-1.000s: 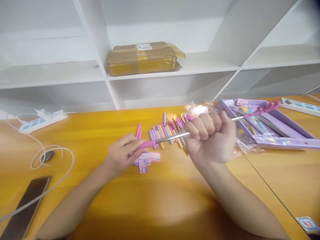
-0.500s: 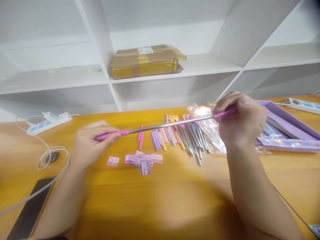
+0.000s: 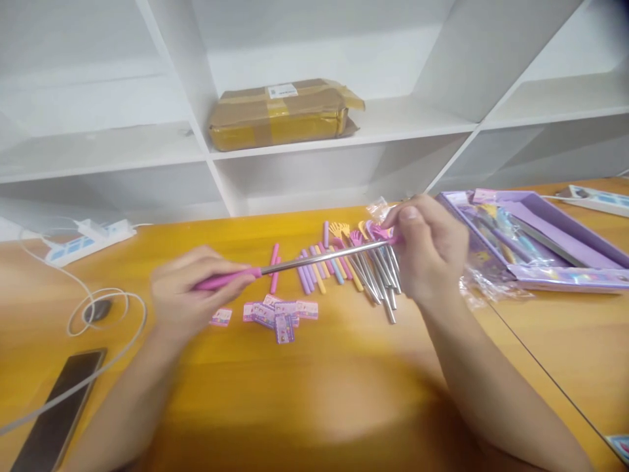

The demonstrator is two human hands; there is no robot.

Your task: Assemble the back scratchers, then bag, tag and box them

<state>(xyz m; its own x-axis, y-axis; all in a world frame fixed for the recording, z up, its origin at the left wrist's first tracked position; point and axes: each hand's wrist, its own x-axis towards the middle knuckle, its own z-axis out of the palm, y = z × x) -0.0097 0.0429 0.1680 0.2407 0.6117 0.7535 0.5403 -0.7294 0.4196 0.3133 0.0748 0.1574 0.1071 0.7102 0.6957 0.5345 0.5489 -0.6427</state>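
"Pink-handled rod (image 3: 322, 257): where do we have it?"

"Raised above the desk (image 3: 314, 400), spanning our two hands. Our left hand (image 3: 181, 285) is wrapped about the pink grip (image 3: 228, 279), thumb pressed on it; our right hand (image 3: 432, 252) is curled around the rod's other end, hiding most of that."

"What do we see just past it?"

"Coloured tubes (image 3: 308, 274) in a row, and loose metal rods (image 3: 376, 278) with hand-shaped heads. Nearer us, small cards (image 3: 284, 319) overlap."

"How about our room and edges?"

"Desk wood stretches from the cards toward us. Past our right hand stands the purple box (image 3: 565, 278), its rim raised, clear wrapping (image 3: 479, 287) at its corner. A phone (image 3: 61, 406) lies well left; the white shelf (image 3: 393, 131), carrying a taped carton (image 3: 280, 118), bounds the back."
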